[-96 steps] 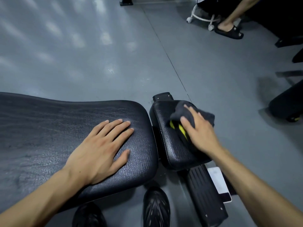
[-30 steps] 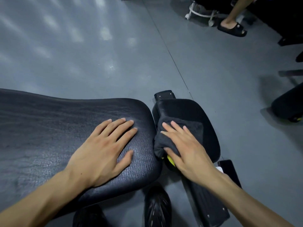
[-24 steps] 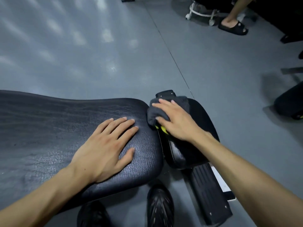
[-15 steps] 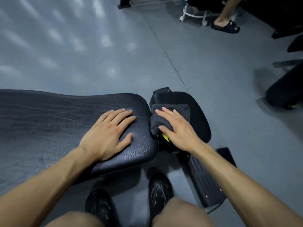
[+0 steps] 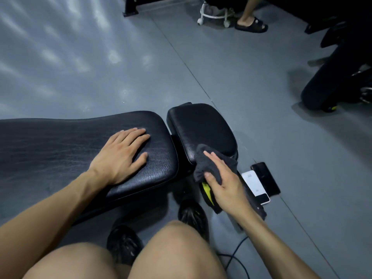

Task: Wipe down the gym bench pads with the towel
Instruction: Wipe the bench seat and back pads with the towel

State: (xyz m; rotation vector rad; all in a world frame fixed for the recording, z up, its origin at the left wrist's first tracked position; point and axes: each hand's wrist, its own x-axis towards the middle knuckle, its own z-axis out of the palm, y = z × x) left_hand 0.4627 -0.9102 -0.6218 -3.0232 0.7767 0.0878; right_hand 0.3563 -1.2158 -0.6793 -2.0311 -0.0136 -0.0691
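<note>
Gripping a nubby dark towel (image 5: 209, 164) between thumb and fingers at a rounded seat pad's (image 5: 201, 127) edge, the right hand (image 5: 225, 184) works while the left hand (image 5: 122, 156) lies flat, fingers loosely spread, on grained black upholstery (image 5: 60, 146).

floor (image 5: 100, 63) open, phones (image 5: 259, 182) beside bench

Grained, faintly glossy black leatherette bench pads (image 5: 153, 150); soft matt grey cloth towel (image 5: 209, 162); smooth, sheeny floor (image 5: 100, 67).

L hand (image 5: 122, 154) flat, fingers spread — R hand (image 5: 223, 182) gripping.
</note>
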